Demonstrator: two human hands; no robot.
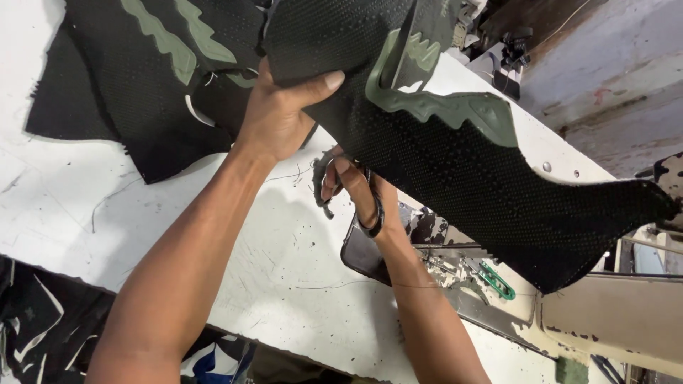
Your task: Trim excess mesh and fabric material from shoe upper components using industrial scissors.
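The left hand grips the edge of a black textured fabric piece with green trim, thumb on top, lifted above the white table. Just under it, the right hand has its fingers closed through the handles of dark scissors, partly hidden by the fabric. More black fabric lies behind the left hand.
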